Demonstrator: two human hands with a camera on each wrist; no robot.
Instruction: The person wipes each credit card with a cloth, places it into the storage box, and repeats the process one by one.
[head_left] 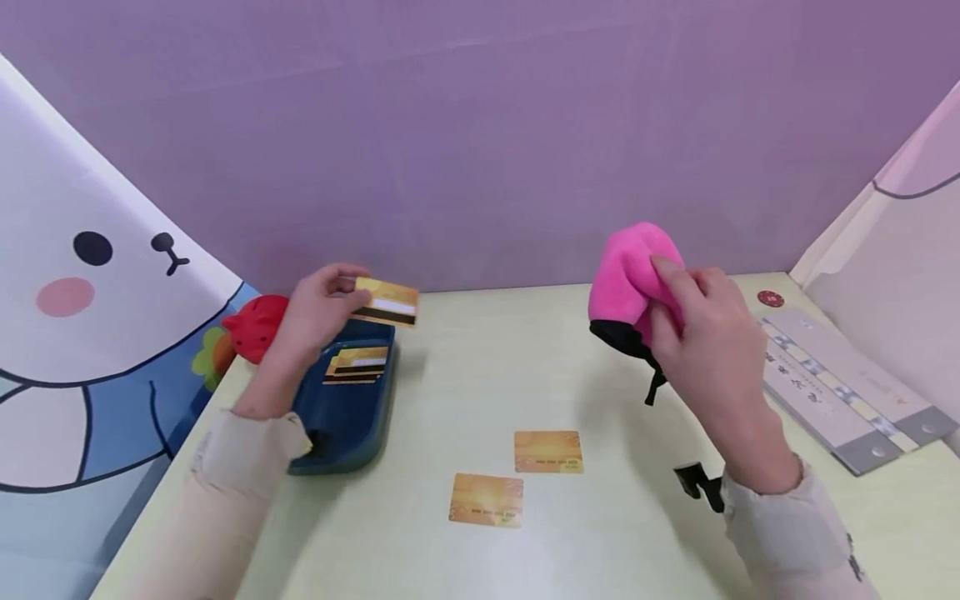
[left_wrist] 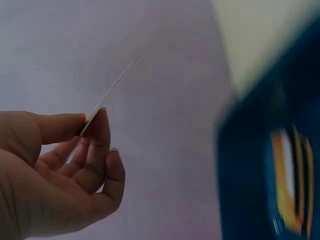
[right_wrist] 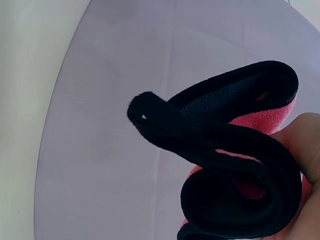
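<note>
My left hand pinches a gold bank card between thumb and fingers, above the far end of a dark blue tray. In the left wrist view that card shows nearly edge-on. Inside the tray lie several overlapping gold cards, stripe side up. My right hand grips a bright pink, soft fabric piece with a black edge, held above the table. The right wrist view shows its black trim folded in loops, with a holed tab sticking out.
Two gold cards lie number side up at the table's middle. A red pig figure stands behind the tray. At right are a grey box, a red chip and a small black object. A purple cloth backs the table.
</note>
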